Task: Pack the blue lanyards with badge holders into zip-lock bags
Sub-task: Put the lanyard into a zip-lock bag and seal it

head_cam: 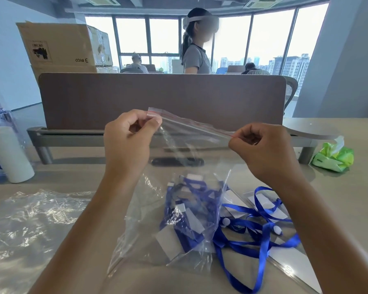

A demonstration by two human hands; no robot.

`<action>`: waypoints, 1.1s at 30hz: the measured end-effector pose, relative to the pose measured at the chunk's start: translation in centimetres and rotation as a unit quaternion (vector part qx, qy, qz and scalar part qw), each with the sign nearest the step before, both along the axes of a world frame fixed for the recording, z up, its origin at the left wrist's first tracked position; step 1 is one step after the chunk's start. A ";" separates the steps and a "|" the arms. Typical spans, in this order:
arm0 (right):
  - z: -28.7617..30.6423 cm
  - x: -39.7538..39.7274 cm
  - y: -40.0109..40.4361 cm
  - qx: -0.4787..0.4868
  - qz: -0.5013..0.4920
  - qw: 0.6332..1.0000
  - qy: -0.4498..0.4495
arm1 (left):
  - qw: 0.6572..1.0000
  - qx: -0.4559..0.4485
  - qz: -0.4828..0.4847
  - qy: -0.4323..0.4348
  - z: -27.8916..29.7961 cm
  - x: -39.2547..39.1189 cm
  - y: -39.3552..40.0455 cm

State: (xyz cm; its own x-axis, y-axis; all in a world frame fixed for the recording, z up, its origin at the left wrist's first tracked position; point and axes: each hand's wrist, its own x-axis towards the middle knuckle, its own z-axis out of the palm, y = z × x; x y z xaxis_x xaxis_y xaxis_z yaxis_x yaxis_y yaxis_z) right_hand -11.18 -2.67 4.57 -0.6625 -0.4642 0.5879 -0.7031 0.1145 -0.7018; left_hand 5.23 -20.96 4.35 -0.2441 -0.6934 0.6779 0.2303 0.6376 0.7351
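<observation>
A beige desk (338,187) stands in an office with big windows (164,35), behind a brown divider panel (157,98). The cardboard box (57,45) carries the upside-down word "PICO". The left hand (128,141) and right hand (263,149) pinch the two top corners of a zip-lock bag (179,145). Blue lanyards with badge holders (191,215) sit inside it; loose lanyards (259,228) lie beside it on the desk.
</observation>
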 end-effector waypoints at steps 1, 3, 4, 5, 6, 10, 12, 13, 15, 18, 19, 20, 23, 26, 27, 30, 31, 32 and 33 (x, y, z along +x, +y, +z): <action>0.0 -0.2 0.0 -0.003 -0.005 1.000 0.001 | 1.000 0.002 0.001 0.005 0.1 0.1 -0.1; -0.2 -0.5 0.1 -0.010 -0.013 1.000 0.002 | 1.000 0.008 -0.002 0.011 0.1 0.1 -0.1; -0.2 -0.6 0.1 -0.014 -0.013 1.000 0.001 | 1.000 0.010 -0.002 0.011 0.1 0.1 -0.1; -0.3 -0.8 0.1 -0.015 -0.011 1.000 -0.002 | 1.000 0.010 0.000 0.010 0.0 0.1 -0.1; -0.4 -0.9 0.0 -0.013 -0.008 1.000 -0.003 | 1.000 0.012 0.003 0.009 0.0 0.0 -0.1; -0.9 -1.5 -0.2 0.027 -0.015 0.999 0.011 | 1.000 0.021 0.005 0.004 -0.4 -0.1 -0.3; -1.1 -1.6 -0.2 0.040 -0.023 0.999 0.014 | 1.000 0.025 0.003 0.003 -0.6 -0.2 -0.3; -1.1 -1.7 -0.3 0.043 -0.028 0.999 0.012 | 1.000 0.024 0.003 0.001 -0.6 -0.2 -0.3; -1.2 -1.8 -0.2 0.049 -0.035 0.998 0.006 | 1.000 0.024 0.005 -0.003 -0.7 -0.3 -0.2; -1.3 -1.9 -0.1 0.056 -0.043 0.998 -0.001 | 1.000 0.026 0.000 -0.007 -0.7 -0.4 -0.2; -1.3 -1.9 -0.1 0.055 -0.044 0.998 -0.005 | 1.000 0.025 0.001 -0.009 -0.7 -0.4 -0.1; -1.3 -1.9 -0.1 0.055 -0.041 0.998 -0.009 | 1.000 0.026 0.004 -0.010 -0.8 -0.4 -0.1; -1.1 -1.8 -0.2 0.061 -0.025 0.998 -0.021 | 0.999 0.038 0.006 -0.012 -0.7 -0.3 0.0; -0.9 -1.5 0.0 0.065 -0.030 0.997 -0.008 | 0.998 0.058 -0.008 -0.020 -0.4 0.1 0.1; -0.7 -1.3 0.2 0.064 -0.035 0.997 -0.005 | 0.998 0.065 -0.014 -0.020 -0.2 0.2 0.3; 0.1 -0.6 0.7 0.038 -0.054 0.998 -0.007 | 0.998 0.062 -0.016 -0.010 0.8 0.6 1.2; 0.4 -0.3 1.0 0.027 -0.061 0.998 -0.007 | 0.998 0.062 -0.017 -0.003 1.1 0.8 1.6; 0.7 0.1 1.3 0.014 -0.066 0.998 -0.005 | 0.998 0.060 -0.020 0.005 1.2 1.1 1.9; 1.0 0.6 1.7 -0.001 -0.070 0.998 -0.005 | 0.998 0.056 -0.022 0.009 1.3 1.3 2.3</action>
